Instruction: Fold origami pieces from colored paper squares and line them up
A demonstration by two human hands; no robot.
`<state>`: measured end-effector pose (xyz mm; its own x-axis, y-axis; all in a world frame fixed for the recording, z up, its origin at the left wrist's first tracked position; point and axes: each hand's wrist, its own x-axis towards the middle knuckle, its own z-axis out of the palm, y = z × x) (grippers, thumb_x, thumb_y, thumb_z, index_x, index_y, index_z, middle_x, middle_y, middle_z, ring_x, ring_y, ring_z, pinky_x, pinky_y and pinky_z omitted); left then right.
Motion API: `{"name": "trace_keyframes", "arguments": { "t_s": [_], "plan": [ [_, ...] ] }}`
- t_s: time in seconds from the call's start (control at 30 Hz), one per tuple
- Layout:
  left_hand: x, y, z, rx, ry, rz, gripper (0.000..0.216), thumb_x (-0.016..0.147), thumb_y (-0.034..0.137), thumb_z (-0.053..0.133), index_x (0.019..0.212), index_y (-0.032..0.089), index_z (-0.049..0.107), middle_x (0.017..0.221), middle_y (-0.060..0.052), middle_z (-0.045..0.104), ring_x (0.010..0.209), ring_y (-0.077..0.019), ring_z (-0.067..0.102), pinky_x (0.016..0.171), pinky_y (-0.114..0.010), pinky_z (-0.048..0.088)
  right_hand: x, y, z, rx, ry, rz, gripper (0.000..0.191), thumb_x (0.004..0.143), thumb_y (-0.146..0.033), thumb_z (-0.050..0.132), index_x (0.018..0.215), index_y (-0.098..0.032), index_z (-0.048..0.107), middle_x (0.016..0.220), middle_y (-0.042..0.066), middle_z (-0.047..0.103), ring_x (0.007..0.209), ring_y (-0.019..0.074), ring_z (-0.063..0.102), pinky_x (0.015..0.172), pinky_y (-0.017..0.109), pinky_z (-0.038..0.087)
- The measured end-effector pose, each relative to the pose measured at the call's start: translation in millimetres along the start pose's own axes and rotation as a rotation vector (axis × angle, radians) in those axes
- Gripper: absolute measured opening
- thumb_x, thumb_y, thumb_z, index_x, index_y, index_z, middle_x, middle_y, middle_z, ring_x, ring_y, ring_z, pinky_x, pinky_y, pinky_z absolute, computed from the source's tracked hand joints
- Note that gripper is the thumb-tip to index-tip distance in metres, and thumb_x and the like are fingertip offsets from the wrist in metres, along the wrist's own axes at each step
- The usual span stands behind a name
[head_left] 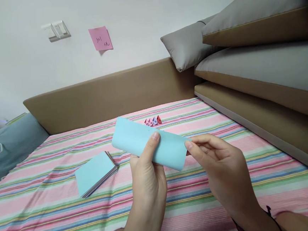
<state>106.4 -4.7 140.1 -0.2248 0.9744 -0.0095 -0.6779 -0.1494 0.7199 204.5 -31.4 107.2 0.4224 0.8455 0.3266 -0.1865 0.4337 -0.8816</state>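
A light-blue sheet of paper (130,133), folded or bent over along its length, is held up above the striped cloth. My left hand (148,173) grips it near the middle, thumb on top and fingers hidden beneath. At its right end, my right hand (221,160) pinches the corner between thumb and fingertips. Left of my hands lies a stack of paper (96,173) with a light-blue sheet uppermost. Beyond the held sheet, several small folded paper pieces (152,121) in pink, blue and red stand in a row.
The striped cloth (56,201) covers the surface beneath. A brown padded board (109,92) runs along the wall. Grey and brown cushions (259,64) are piled at the right. A pink note (100,38) and switches (56,31) are on the wall.
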Motion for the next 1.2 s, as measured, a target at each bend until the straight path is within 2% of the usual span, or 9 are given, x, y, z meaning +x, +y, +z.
{"name": "trace_keyframes", "arguments": {
  "t_s": [0.2, 0.47, 0.67, 0.87, 1.03, 1.2],
  "plan": [
    [-1, 4, 2, -0.017, 0.011, -0.026, 0.016, 0.067, 0.009, 0.079, 0.077, 0.015, 0.068, 0.073, 0.002, 0.067, 0.07, -0.0075, 0.065, 0.066, -0.014, 0.055, 1, 0, 0, 0.003, 0.003, 0.004, 0.003, 0.075, -0.023, 0.073, 0.076, -0.024, 0.07, 0.071, -0.005, 0.073, 0.067, 0.0087, 0.069, 0.062, 0.013, 0.056],
    [1, 0, -2, -0.02, 0.0, -0.02, 0.014, 0.07, 0.011, 0.077, 0.081, 0.015, 0.068, 0.077, 0.0, 0.07, 0.073, -0.0095, 0.067, 0.066, -0.015, 0.056, 0, -1, -1, -0.008, 0.017, 0.011, 0.004, 0.074, -0.023, 0.074, 0.075, -0.024, 0.071, 0.07, -0.004, 0.073, 0.066, 0.0091, 0.069, 0.062, 0.013, 0.056],
    [2, -1, -3, -0.026, -0.005, -0.003, 0.019, 0.068, 0.011, 0.079, 0.083, 0.015, 0.068, 0.08, 0.0, 0.07, 0.075, -0.0095, 0.067, 0.068, -0.016, 0.056, 1, -1, 0, -0.006, 0.03, 0.018, 0.004, 0.074, -0.023, 0.075, 0.075, -0.024, 0.071, 0.07, -0.004, 0.073, 0.066, 0.0094, 0.069, 0.061, 0.013, 0.056],
    [3, 0, -1, 0.007, 0.017, 0.002, 0.018, 0.067, 0.013, 0.079, 0.081, 0.014, 0.067, 0.076, -0.001, 0.069, 0.071, -0.0102, 0.066, 0.064, -0.015, 0.055, -1, -1, -1, -0.018, -0.006, 0.009, 0.003, 0.076, -0.024, 0.072, 0.076, -0.024, 0.069, 0.07, -0.004, 0.071, 0.066, 0.0092, 0.067, 0.062, 0.015, 0.055],
    [-1, 3, 8, 0.021, 0.091, 0.01, 0.012, 0.069, 0.008, 0.075, 0.074, 0.013, 0.066, 0.069, 0.0, 0.067, 0.064, -0.0091, 0.064, 0.06, -0.015, 0.053, -1, -2, 0, -0.038, -0.027, -0.028, 0.007, 0.079, -0.023, 0.069, 0.073, -0.024, 0.067, 0.07, -0.004, 0.069, 0.068, 0.0087, 0.065, 0.065, 0.015, 0.054],
    [1, 1, 8, 0.013, 0.079, 0.021, 0.019, 0.064, 0.005, 0.078, 0.075, 0.013, 0.065, 0.07, 0.002, 0.065, 0.065, -0.0083, 0.063, 0.062, -0.015, 0.053, -1, -2, -1, -0.089, -0.06, -0.069, 0.009, 0.081, -0.021, 0.066, 0.073, -0.023, 0.066, 0.074, -0.003, 0.068, 0.072, 0.01, 0.065, 0.065, 0.016, 0.055]
  ]
}}
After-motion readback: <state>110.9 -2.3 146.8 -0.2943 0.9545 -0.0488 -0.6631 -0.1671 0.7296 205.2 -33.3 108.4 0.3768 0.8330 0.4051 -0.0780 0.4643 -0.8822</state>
